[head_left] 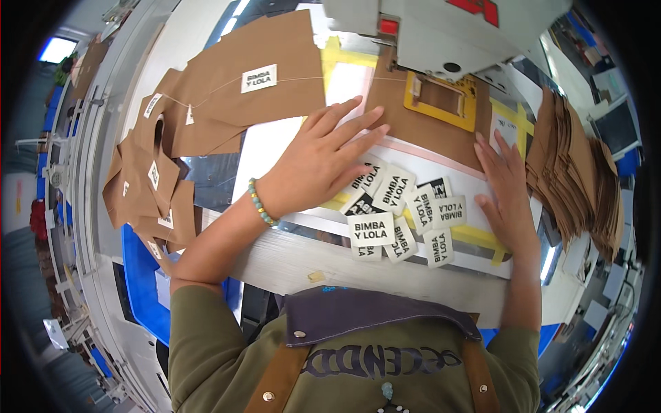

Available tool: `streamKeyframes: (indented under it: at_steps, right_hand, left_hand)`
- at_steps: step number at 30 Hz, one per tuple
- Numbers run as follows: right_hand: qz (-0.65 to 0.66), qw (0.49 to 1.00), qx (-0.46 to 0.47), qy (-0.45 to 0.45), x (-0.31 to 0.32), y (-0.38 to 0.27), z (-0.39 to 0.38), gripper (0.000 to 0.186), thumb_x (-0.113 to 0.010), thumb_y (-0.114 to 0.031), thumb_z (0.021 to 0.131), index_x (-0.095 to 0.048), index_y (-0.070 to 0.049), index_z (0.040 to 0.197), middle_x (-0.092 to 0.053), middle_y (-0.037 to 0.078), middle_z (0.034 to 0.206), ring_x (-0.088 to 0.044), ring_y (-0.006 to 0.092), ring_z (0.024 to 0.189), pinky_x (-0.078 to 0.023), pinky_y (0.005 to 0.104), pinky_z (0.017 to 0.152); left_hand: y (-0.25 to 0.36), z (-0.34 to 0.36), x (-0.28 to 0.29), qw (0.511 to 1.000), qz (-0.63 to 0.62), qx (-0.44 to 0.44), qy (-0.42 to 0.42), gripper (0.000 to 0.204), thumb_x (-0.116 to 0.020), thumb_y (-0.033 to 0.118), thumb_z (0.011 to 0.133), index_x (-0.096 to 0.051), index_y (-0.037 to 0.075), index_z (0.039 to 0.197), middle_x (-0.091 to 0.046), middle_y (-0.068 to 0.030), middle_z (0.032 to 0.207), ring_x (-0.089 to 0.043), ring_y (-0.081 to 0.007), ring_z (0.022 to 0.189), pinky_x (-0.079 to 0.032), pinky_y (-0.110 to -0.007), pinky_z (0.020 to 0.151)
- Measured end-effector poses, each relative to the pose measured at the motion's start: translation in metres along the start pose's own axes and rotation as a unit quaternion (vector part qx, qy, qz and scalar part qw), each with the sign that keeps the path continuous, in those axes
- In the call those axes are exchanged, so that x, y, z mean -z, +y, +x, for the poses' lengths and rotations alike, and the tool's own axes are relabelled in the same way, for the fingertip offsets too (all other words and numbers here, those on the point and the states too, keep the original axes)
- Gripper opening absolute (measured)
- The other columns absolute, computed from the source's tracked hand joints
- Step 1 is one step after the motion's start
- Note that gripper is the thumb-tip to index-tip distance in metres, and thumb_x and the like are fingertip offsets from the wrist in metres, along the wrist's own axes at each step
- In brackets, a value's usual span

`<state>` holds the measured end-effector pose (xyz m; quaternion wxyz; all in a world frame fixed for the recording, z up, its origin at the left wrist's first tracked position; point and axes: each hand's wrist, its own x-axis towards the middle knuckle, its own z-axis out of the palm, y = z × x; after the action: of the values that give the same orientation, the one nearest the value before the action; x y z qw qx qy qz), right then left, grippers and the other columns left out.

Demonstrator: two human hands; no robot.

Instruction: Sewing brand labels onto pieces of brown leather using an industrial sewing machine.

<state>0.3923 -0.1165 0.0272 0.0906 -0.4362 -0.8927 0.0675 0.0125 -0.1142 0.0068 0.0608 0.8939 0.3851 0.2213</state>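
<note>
A brown fabric piece (pixel 392 117) lies flat under the yellow clamp frame (pixel 439 103) of a sewing machine (pixel 468 34). My left hand (pixel 317 155) is open, fingers stretched out, with its fingertips at the piece's left edge. On the other side, my right hand (pixel 506 189) is also open, with fingertips by the piece's lower right corner. Between my hands lies a loose pile of white and black printed labels (pixel 370 229). A thin thread runs from the clamp frame across to a brown piece (pixel 296 48) bearing a white label (pixel 259 79).
More labelled brown pieces (pixel 138 162) hang in a heap off the table's left side, above a blue bin (pixel 141 289). A thick stack of brown pieces (pixel 564 165) stands at right. Yellow tape (pixel 521 131) marks the white work plate.
</note>
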Motion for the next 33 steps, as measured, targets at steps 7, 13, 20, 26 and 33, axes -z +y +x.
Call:
streamKeyframes:
  at_steps: [7,13,20,26,33]
  right_hand:
    - [-0.034,0.999,-0.019,-0.036,-0.007,-0.005,-0.004,0.074,-0.060,-0.037,0.100,-0.046,0.001,0.162,-0.040,0.015,0.174,-0.028,0.0373,0.165,-0.013,0.0563,0.137]
    - [0.027,0.997,-0.041,0.056,-0.015,0.006,-0.018,0.063,-0.051,-0.029,0.107,-0.046,0.002,0.162,-0.039,0.018,0.174,-0.031,0.0390,0.164,-0.021,0.0552,0.134]
    - [0.057,0.993,-0.027,0.097,-0.024,0.007,-0.007,0.063,-0.062,-0.027,0.105,-0.047,-0.003,0.162,-0.043,0.016,0.172,-0.034,0.0391,0.162,-0.025,0.0545,0.133]
    - [0.005,0.999,-0.005,0.052,-0.012,0.006,-0.016,0.063,-0.063,-0.027,0.107,-0.046,-0.004,0.164,-0.045,0.015,0.171,-0.036,0.0383,0.161,-0.025,0.0535,0.132]
    - [0.040,0.986,-0.048,0.152,-0.027,0.020,-0.021,0.069,-0.067,-0.031,0.107,-0.042,-0.003,0.166,-0.045,0.017,0.170,-0.036,0.0388,0.161,-0.028,0.0531,0.130]
  left_hand:
    - [-0.005,-0.009,-0.004,1.000,0.015,0.006,-0.019,0.056,-0.075,0.027,0.099,-0.062,0.006,0.150,-0.053,-0.0110,0.166,-0.047,-0.0381,0.153,-0.041,-0.051,0.123]
    - [-0.012,-0.008,0.002,0.997,0.031,0.032,0.068,0.043,-0.077,0.018,0.096,-0.071,0.007,0.138,-0.067,-0.0120,0.150,-0.058,-0.0391,0.143,-0.050,-0.049,0.113]
    - [-0.030,-0.013,0.017,0.989,0.021,0.062,0.135,0.026,-0.077,0.004,0.091,-0.079,0.004,0.117,-0.077,-0.0112,0.130,-0.070,-0.0362,0.126,-0.056,-0.046,0.104]
    - [-0.030,-0.006,0.015,0.990,-0.017,0.036,0.135,0.032,-0.077,0.008,0.094,-0.078,0.007,0.126,-0.074,-0.0106,0.140,-0.066,-0.0362,0.133,-0.053,-0.047,0.108]
    - [-0.019,-0.002,0.006,0.999,0.003,0.007,-0.049,0.065,-0.068,0.034,0.101,-0.057,0.012,0.160,-0.050,-0.0073,0.170,-0.035,-0.0408,0.162,-0.035,-0.053,0.128]
